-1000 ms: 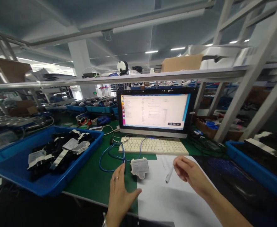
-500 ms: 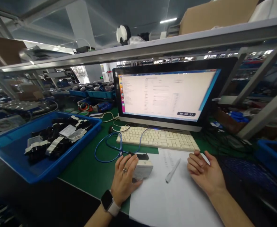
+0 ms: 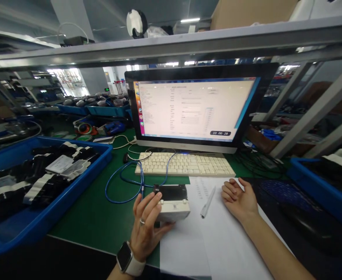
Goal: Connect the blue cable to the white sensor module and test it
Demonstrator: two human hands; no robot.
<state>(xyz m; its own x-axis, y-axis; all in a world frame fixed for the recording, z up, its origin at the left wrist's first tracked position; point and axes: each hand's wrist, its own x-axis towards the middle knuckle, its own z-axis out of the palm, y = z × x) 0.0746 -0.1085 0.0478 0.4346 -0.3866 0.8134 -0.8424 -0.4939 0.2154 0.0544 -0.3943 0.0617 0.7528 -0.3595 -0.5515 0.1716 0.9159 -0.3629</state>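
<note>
My left hand (image 3: 145,225) grips a small white and black box-shaped device (image 3: 172,202), tilted up just above the green mat, with a blue cable (image 3: 123,182) plugged into its far left end. My right hand (image 3: 238,199) rests on the white paper sheets (image 3: 206,241) with its fingers loosely curled and nothing in them. A white pen (image 3: 207,196) lies on the paper between the two hands. A smartwatch sits on my left wrist.
A cream keyboard (image 3: 184,165) and a lit monitor (image 3: 194,109) stand behind the hands. A blue bin (image 3: 80,186) of black and white parts is at the left, another blue bin (image 3: 316,190) at the right. A black mouse (image 3: 297,217) lies on a dark pad. A metal shelf (image 3: 171,42) runs overhead.
My left hand reached the device, closed on it and lifted it on edge. My right hand put the pen down on the paper and now rests beside it.
</note>
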